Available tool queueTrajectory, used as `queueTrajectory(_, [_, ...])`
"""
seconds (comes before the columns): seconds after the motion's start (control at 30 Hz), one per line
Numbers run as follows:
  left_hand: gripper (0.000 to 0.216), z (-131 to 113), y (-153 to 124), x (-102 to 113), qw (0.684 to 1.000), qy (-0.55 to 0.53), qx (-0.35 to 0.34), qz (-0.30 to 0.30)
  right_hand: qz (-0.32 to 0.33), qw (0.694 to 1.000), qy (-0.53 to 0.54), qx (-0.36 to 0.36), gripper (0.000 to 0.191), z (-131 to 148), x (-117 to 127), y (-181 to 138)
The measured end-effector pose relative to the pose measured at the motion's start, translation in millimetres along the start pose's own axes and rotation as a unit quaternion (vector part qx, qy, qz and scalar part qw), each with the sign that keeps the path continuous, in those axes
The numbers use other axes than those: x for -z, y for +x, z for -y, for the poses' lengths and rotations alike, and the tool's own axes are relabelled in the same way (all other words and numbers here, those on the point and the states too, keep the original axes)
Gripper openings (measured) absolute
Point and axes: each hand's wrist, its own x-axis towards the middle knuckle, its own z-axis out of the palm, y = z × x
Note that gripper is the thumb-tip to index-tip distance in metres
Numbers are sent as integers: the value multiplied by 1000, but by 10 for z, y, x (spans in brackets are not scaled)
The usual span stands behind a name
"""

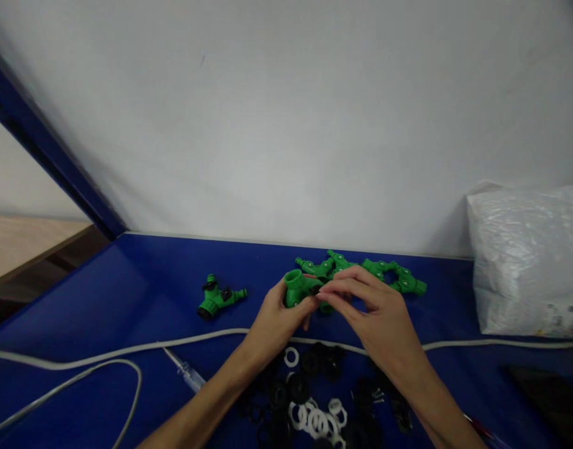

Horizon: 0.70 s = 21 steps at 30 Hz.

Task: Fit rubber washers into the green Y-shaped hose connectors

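My left hand [279, 315] is closed around a green plastic Y-shaped hose splitter [294, 284], its wide round opening tipped up toward me. At the splitter's right branch, my right hand [368, 302] pinches with thumb and fingertips by a small black part [317, 288]. Whether that part is attached or loose I cannot tell. Just behind my hands lie several more green splitters [377, 269]. Another green splitter with black fittings [216, 299] sits apart on the left.
White ring washers [317, 422], black rings [298, 388] and small screws [378, 394] lie in front. A clear-handled screwdriver [189, 374] rests left. A white cable [192, 340] crosses the blue table [159, 274]. A plastic-wrapped package [524, 262] stands at right, against the wall.
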Motion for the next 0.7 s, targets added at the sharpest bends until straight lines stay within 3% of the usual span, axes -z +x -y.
queueTrajectory(0.33, [33,12,-27,-3,999,28,-19,1,-14,1000,-16,18,13,36,11,-41])
queueTrajectory(0.7, [34,-23,-15,-28,998,-3,3,62,20,989,116,-93,9,-96,62,-52])
